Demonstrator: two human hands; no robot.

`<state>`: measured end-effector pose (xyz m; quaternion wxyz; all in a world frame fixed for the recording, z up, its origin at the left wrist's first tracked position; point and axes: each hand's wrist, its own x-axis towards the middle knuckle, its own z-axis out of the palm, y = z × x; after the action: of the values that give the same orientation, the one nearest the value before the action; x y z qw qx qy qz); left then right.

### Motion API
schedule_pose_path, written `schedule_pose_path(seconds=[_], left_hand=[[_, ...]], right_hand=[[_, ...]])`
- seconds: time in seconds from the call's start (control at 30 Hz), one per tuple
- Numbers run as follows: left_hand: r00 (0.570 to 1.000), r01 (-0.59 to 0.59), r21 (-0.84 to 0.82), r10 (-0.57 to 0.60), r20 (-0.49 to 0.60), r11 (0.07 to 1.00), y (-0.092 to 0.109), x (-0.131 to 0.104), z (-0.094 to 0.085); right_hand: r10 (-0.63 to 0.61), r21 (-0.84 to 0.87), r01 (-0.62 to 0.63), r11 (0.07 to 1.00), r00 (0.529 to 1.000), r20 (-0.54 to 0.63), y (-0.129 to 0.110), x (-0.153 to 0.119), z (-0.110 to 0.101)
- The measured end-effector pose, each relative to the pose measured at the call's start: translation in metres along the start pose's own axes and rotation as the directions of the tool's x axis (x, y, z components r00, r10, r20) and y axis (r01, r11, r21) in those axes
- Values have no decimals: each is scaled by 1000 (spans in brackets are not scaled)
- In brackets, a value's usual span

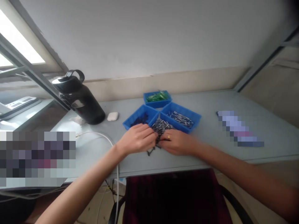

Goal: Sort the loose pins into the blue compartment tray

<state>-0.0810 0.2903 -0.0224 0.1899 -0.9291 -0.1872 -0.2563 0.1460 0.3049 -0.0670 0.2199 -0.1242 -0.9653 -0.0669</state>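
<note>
My left hand (140, 138) is closed, its fingers curled inward at the front edge of the middle blue bin. My right hand (176, 141), with a ring on one finger, is closed too and nearly meets the left. What their fingertips pinch is hidden. Between and behind them lie many thin metal pieces (162, 124), like pins or screws, in the middle bin. A few small dark pieces (151, 151) show on the table just below my fingers. Left of these, a blue bin (130, 119) holds small dark parts (141, 119).
Another blue bin (197, 118) contains thin silver rods (181, 119); one behind (157, 105) holds green pieces (158, 95). A black bottle (81, 101), white earbud case (112, 116) and white cable (117, 180) are leftward. A blurred-out phone-like object (239, 129) lies right.
</note>
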Motion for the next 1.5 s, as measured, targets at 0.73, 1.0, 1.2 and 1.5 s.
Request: schedule_pose_path(seconds=[0.73,1.0,1.2,1.5], left_hand=[[762,641,-26,-640,-104,767,80,94,-22],[658,743,-179,-753,22,645,65,117,-18],[660,728,-331,-744,102,601,53,94,-11],[632,684,-480,-775,15,549,47,40,-15]], right_hand=[[36,-30,-34,999,998,52,-3,-15,-7],[91,39,-91,995,996,-4,-1,-15,-2],[69,-21,-72,997,990,-127,5,-13,-12],[79,-87,-103,991,967,-243,2,-16,-13]])
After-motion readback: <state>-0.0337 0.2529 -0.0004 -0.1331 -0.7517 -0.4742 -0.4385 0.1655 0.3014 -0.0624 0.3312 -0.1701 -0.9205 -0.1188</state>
